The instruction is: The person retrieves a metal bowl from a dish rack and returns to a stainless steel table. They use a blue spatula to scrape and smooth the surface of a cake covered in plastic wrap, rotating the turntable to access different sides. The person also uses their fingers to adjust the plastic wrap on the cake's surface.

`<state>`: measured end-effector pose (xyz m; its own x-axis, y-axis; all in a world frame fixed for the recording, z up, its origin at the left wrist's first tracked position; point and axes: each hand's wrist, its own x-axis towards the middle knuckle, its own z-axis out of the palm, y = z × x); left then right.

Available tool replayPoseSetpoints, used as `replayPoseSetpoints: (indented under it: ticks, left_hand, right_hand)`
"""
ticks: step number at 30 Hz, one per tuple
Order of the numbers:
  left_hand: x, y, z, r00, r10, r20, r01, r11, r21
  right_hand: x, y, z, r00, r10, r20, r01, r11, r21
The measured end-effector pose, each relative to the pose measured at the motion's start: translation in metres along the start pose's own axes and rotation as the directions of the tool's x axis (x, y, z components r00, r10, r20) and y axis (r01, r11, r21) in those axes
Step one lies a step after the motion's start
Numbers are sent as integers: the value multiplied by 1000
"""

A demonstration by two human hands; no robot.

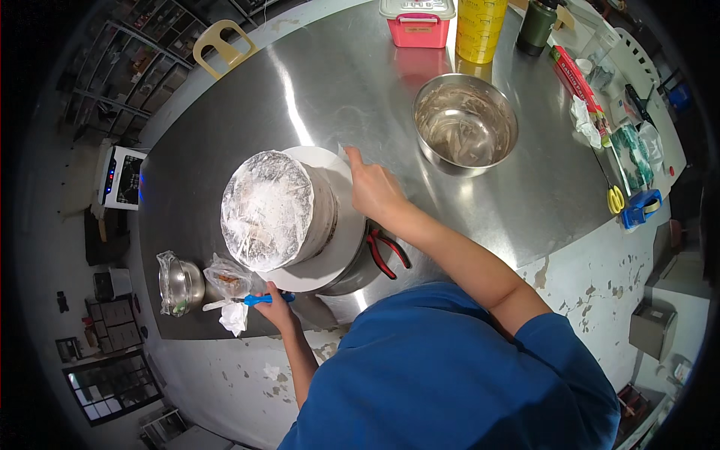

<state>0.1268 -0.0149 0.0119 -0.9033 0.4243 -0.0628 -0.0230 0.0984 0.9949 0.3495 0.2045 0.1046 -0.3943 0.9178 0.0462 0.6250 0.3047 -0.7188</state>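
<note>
A tall round cake point(267, 211) with a whitish, film-like top stands on a round white cake board point(343, 242). Beneath the board, the dark rim of a round stand point(351, 275) shows at the near right. My left hand point(274, 310) grips the blue handle of a small spatula point(264, 299), its pale blade pointing left, and its fingertips are by the board's near edge. At the board's far right edge is my right hand point(378, 188), index finger extended. A small whitish scrap point(341, 149) shows at that fingertip; whether the fingers pinch it is unclear.
Red-handled pliers point(388, 253) lie right of the stand. A smeared metal mixing bowl point(466, 125) sits farther right. A plastic bag point(228, 277), crumpled tissue point(233, 318) and plastic-covered metal bowl point(183, 286) are at left. Yellow-handled scissors point(615, 199) and a tape dispenser point(642, 209) lie far right.
</note>
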Motion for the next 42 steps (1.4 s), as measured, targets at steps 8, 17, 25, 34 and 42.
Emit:
replayPoseSetpoints:
  ticks: [8, 17, 25, 34, 42]
  left_hand:
    - [-13, 4, 4, 989, -137, 52, 144, 978, -151]
    - [-6, -1, 4, 998, -64, -13, 65, 997, 53]
    - [-14, 9, 9, 992, -125, 7, 123, 972, -200]
    - [-6, 5, 4, 1000, 5, 29, -5, 1000, 0]
    - [-8, 0, 0, 998, -4, 59, 7, 998, -57]
  right_hand:
    - [0, 3, 0, 1000, 9, -14, -9, 1000, 7]
    - [0, 7, 3, 1000, 8, -25, -8, 1000, 9]
    - [-1, 6, 1, 999, -1, -34, 1, 1000, 20]
    - [1, 21, 5, 997, -8, -75, 15, 995, 98]
    - [-12, 35, -22, 990, 84, -110, -6, 821, 571]
